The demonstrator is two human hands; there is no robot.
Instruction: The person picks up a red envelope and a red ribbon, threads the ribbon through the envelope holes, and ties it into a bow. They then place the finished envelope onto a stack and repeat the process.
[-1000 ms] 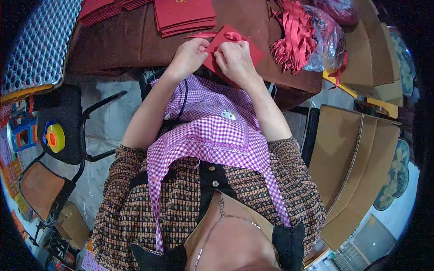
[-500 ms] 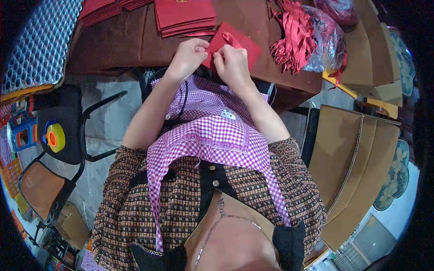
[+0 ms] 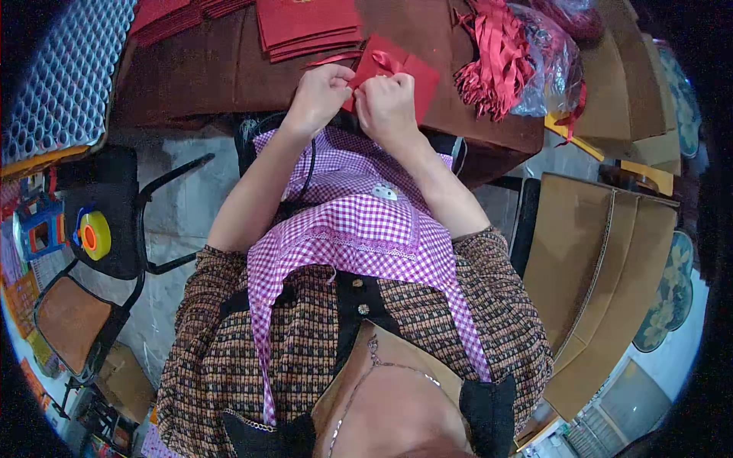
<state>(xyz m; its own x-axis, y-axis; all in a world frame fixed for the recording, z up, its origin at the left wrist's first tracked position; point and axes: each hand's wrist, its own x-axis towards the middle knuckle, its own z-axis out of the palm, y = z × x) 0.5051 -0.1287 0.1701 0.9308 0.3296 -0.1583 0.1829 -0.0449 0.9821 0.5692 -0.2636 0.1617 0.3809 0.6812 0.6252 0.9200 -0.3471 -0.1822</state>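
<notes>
A red square paper item [image 3: 421,85], perhaps a small bag or folder, lies on the table under my hands, with a shiny red ribbon [image 3: 388,61] looped over it. My right hand [image 3: 389,105] is closed over the near part of it, fingers pinched at the ribbon. At its left edge, my left hand [image 3: 319,99] is closed too, thumb and fingertips together. Whatever sits in that pinch is hidden. The two hands almost meet at the fingertips. A loose strip of ribbon stretches left past the top of my left hand.
Stacked red paper items [image 3: 309,27] lie at the back of the brown-covered table [image 3: 206,84]. To the right are a bundle of red ribbons [image 3: 496,65] and clear plastic bags [image 3: 550,69]. Cardboard boxes [image 3: 573,252] stand right, a chair [image 3: 107,206] left.
My right hand has shifted slightly left and its fingers have curled in closer. The strip of ribbon beyond my left hand has lifted and bends more. My left hand stays nearly in place.
</notes>
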